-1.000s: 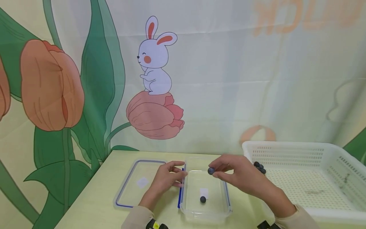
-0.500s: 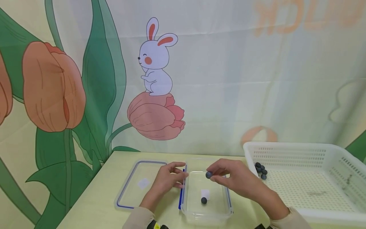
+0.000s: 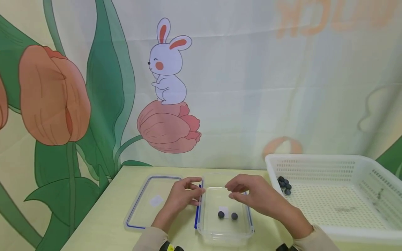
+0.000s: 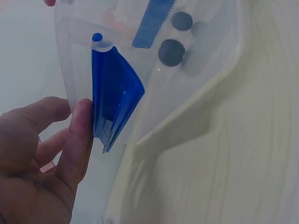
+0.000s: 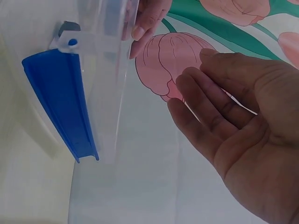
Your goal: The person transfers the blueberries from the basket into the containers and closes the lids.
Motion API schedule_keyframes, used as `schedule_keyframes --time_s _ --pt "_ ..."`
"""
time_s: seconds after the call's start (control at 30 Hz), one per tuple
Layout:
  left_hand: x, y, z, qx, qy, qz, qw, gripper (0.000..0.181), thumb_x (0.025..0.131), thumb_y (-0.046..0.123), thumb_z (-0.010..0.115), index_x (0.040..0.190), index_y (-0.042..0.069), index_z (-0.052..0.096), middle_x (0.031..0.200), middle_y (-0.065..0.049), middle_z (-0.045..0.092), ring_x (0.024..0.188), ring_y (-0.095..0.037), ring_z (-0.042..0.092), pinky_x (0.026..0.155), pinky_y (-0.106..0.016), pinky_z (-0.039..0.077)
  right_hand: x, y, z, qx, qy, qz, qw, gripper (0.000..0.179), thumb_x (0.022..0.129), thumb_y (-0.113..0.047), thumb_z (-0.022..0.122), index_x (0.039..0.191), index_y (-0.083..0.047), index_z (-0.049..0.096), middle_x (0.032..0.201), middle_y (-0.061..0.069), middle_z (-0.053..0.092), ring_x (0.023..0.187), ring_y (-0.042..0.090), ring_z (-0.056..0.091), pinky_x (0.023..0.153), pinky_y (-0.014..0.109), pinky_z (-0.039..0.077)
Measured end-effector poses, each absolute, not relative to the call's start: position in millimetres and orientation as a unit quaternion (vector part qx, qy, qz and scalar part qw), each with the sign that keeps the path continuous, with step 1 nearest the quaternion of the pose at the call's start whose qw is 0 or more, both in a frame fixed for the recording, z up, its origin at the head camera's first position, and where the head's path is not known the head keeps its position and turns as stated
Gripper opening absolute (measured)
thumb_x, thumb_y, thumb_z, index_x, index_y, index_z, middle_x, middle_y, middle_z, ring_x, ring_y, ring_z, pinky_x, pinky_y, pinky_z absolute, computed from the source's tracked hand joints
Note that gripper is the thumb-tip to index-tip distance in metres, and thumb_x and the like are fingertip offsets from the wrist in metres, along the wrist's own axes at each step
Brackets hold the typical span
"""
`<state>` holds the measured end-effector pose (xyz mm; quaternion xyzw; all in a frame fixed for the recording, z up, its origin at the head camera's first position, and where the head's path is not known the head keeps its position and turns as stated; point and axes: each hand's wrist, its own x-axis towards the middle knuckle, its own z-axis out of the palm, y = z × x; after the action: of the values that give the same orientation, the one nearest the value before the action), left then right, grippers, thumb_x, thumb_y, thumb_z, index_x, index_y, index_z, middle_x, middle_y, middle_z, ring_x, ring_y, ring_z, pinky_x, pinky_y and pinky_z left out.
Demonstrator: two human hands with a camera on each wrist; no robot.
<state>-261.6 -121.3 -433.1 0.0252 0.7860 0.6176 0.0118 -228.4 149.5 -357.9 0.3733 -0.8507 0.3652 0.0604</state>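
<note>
A clear plastic food container with blue latches stands on the table. Inside it lie two blueberries, the left blueberry by a white paper square and the right blueberry a little apart. My left hand grips the container's left rim, thumb over the edge. In the left wrist view its fingers lie against the wall beside a blue latch. Above the container's right side hovers my right hand, fingers bent loosely and parted from the thumb. Nothing is between them in the right wrist view, where another latch shows.
To the left, the container's clear lid with a blue seal lies flat on the table. A white perforated basket stands at the right, several blueberries gathered in its back left corner. A printed curtain hangs behind.
My right hand has let go of the blueberry it pinched, which now lies in the container beside the first. That first one has shifted slightly. The left hand keeps its place.
</note>
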Motion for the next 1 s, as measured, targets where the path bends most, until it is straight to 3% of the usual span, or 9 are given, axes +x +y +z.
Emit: schedule_keyframes --time_s 0.2,0.5,0.77,1.0 --pt "-261.3 -122.8 -432.3 0.023 0.786 0.617 0.012 0.050 0.094 0.011 0.083 0.141 0.003 0.066 0.103 -0.013 0.067 0.076 -0.019 0.071 0.065 -0.034 0.066 -229.0 154.2 -355.4 0.370 -0.854 0.359 0.065 0.015 0.099 -0.013 0.077 0.114 -0.014 0.076 0.109 -0.006 0.074 0.094 0.010 0.072 0.086 0.038 0.064" --pt "-261.5 -121.9 -433.4 0.033 0.782 0.622 0.017 0.050 0.095 0.011 0.082 0.141 0.003 0.065 0.102 -0.013 0.067 0.077 -0.019 0.070 0.066 -0.035 0.067 -225.4 170.6 -347.8 0.376 -0.846 0.359 0.122 0.019 0.096 -0.008 0.080 0.113 -0.016 0.076 0.109 -0.006 0.075 0.094 0.009 0.074 0.085 0.038 0.065" --pt "-261.8 -119.9 -434.6 0.033 0.779 0.626 0.013 0.050 0.094 0.012 0.083 0.141 0.003 0.066 0.103 -0.012 0.068 0.078 -0.019 0.070 0.067 -0.035 0.067 -220.4 199.0 -316.5 0.343 -0.864 0.339 0.147 0.022 0.095 -0.009 0.081 0.115 -0.016 0.077 0.110 -0.009 0.074 0.095 0.011 0.073 0.088 0.041 0.064" --pt "-261.3 -122.8 -434.0 0.035 0.775 0.631 0.016 0.050 0.094 0.011 0.083 0.140 0.002 0.066 0.102 -0.014 0.067 0.078 -0.019 0.070 0.068 -0.035 0.067 -230.9 226.9 -291.3 0.332 -0.885 0.286 0.160 0.023 0.094 -0.005 0.081 0.115 -0.012 0.076 0.110 -0.005 0.074 0.093 0.012 0.073 0.083 0.035 0.064"
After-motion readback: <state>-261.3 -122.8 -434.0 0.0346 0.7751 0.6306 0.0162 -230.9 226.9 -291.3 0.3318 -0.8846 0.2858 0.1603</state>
